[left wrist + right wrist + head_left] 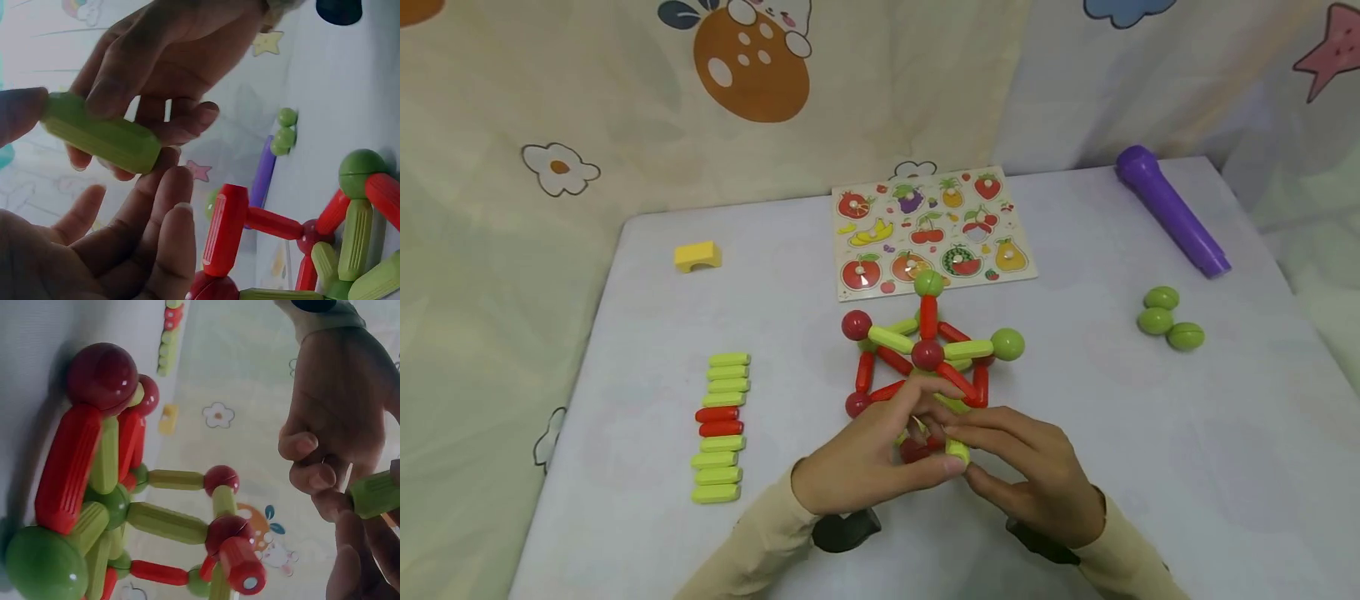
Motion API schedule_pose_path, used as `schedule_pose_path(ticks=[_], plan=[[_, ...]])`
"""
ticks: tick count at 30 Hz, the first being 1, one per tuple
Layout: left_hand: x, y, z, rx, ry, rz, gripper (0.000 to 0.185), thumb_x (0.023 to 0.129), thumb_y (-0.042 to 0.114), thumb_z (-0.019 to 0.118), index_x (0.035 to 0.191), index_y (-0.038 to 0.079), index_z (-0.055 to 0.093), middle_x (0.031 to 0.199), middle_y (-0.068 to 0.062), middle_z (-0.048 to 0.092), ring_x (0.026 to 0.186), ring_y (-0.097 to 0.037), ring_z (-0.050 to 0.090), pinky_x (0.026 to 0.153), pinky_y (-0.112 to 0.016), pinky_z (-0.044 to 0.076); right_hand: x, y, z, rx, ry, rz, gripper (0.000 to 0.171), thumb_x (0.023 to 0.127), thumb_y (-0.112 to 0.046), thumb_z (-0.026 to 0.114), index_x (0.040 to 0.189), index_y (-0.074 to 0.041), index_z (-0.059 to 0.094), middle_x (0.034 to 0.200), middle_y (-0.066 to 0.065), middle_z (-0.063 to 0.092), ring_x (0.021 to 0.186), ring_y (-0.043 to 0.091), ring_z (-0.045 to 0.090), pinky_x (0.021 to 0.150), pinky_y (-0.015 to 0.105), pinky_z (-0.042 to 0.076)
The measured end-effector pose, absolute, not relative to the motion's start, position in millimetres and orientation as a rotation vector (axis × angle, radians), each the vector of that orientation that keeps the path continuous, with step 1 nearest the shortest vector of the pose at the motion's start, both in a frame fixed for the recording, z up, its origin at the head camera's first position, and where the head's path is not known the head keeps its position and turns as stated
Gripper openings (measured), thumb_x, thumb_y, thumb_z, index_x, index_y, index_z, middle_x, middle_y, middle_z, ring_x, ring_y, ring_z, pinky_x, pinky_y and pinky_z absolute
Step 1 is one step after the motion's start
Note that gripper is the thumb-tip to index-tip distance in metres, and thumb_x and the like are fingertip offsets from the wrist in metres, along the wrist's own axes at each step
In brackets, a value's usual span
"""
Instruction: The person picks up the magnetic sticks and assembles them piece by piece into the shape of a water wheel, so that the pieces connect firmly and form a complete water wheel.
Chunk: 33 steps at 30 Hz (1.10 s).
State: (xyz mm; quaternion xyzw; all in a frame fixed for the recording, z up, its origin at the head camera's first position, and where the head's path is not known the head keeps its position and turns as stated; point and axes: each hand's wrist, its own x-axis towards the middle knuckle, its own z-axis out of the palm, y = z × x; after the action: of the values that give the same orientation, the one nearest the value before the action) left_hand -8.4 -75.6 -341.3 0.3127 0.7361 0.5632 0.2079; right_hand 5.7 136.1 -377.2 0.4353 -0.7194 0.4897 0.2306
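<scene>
Pinching a short green plastic rod (100, 137) between them, the left hand (857, 458) and right hand (1037, 475) are meeting just before the red-and-green rod-and-ball frame (925, 350) on the white table (1112, 433). Rigid, light and probably smooth, it is best held mid-length; each grip is curling closed on it.

At lower center of the head view, my left hand (868, 462) and right hand (1030, 475) cover the near end of the rod-and-ball structure (928, 354). In the right wrist view, the green rod (375, 494) runs off the right edge.
</scene>
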Motion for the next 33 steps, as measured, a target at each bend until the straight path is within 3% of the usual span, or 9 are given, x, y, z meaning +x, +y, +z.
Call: schedule_pose_path(ticks=[4, 6, 9, 13, 19, 24, 29, 33], plan=[[-15.3, -66.4, -347.6, 1.179, 2.467, 1.391, 0.055, 0.087, 0.031, 0.071, 0.133, 0.015, 0.045, 0.113, 0.002, 0.06, 0.105, -0.009, 0.054, 0.087, -0.024, 0.048, 7.0, 149.4, -385.2, 1.039, -2.034, 1.373, 0.032, 0.091, -0.024, 0.065, 0.099, 0.008, 0.066, 0.093, 0.013, 0.067, 0.078, 0.01, 0.057, 0.067, 0.015, 0.049], [-21.9, -64.0, -351.7, 1.365, 2.815, 1.123, 0.05, 0.084, 0.032, 0.074, 0.127, 0.015, 0.054, 0.119, -0.002, 0.058, 0.113, -0.016, 0.051, 0.095, -0.027, 0.045, 5.8, 159.0, -392.4, 0.918, -2.089, 1.389, 0.035, 0.09, -0.027, 0.067, 0.099, 0.007, 0.065, 0.092, 0.01, 0.067, 0.073, 0.007, 0.054, 0.063, 0.017, 0.046], [-33.2, -61.0, -361.1, 1.522, 3.156, 0.648, 0.04, 0.082, 0.032, 0.075, 0.118, 0.021, 0.063, 0.127, -0.009, 0.056, 0.126, -0.028, 0.045, 0.107, -0.038, 0.038, 3.4, 170.6, -406.2, 0.762, -2.237, 1.381, 0.028, 0.084, -0.017, 0.074, 0.103, 0.002, 0.065, 0.087, 0.002, 0.066, 0.068, 0.004, 0.052, 0.063, 0.016, 0.044], [-43.0, -59.6, -373.7, 1.517, 3.2, 0.289, 0.036, 0.083, 0.026, 0.074, 0.118, 0.027, 0.065, 0.142, -0.011, 0.046, 0.139, -0.036, 0.029, 0.114, -0.047, 0.023, 1.7, 176.2, -425.0, 0.703, -2.467, 1.348, 0.04, 0.071, 0.002, 0.08, 0.106, -0.009, 0.064, 0.076, -0.008, 0.059, 0.064, 0.001, 0.051, 0.062, 0.015, 0.045], [-50.5, -60.4, -379.2, 1.47, 3.171, 0.248, 0.034, 0.084, 0.02, 0.072, 0.116, 0.028, 0.065, 0.144, -0.009, 0.045, 0.14, -0.034, 0.028, 0.114, -0.048, 0.022, 0.5, 171.3, -438.7, 0.718, -2.561, 1.323, 0.046, 0.067, 0.005, 0.082, 0.105, -0.012, 0.062, 0.07, -0.014, 0.054, 0.061, -0.001, 0.05, 0.059, 0.014, 0.044], [-52.2, -62.3, -382.3, 1.469, 3.133, 0.345, 0.036, 0.083, 0.019, 0.074, 0.117, 0.028, 0.066, 0.141, -0.008, 0.048, 0.138, -0.032, 0.034, 0.113, -0.046, 0.028, 0.0, 170.7, -440.4, 0.711, -2.593, 1.374, 0.046, 0.069, 0.005, 0.081, 0.107, -0.014, 0.061, 0.072, -0.013, 0.056, 0.062, 0.0, 0.052, 0.059, 0.015, 0.047], [-52.3, -62.5, -384.5, 1.461, 3.089, 0.4, 0.037, 0.083, 0.019, 0.074, 0.118, 0.026, 0.064, 0.136, -0.005, 0.052, 0.135, -0.029, 0.037, 0.112, -0.045, 0.029, -2.7, 184.4, -434.6, 0.767, -2.574, 1.362, 0.052, 0.07, 0.008, 0.078, 0.114, -0.01, 0.06, 0.089, -0.005, 0.062, 0.07, 0.0, 0.055, 0.064, 0.016, 0.048], [-53.8, -60.7, -385.3, 1.46, 3.067, 0.43, 0.038, 0.083, 0.02, 0.073, 0.119, 0.026, 0.063, 0.134, -0.004, 0.053, 0.135, -0.028, 0.038, 0.113, -0.044, 0.027, -19.6, 226.3, -424.6, 0.537, -2.485, 1.148, 0.039, 0.073, 0.009, 0.072, 0.11, -0.001, 0.064, 0.096, 0.009, 0.064, 0.074, -0.002, 0.054, 0.066, 0.011, 0.044]])
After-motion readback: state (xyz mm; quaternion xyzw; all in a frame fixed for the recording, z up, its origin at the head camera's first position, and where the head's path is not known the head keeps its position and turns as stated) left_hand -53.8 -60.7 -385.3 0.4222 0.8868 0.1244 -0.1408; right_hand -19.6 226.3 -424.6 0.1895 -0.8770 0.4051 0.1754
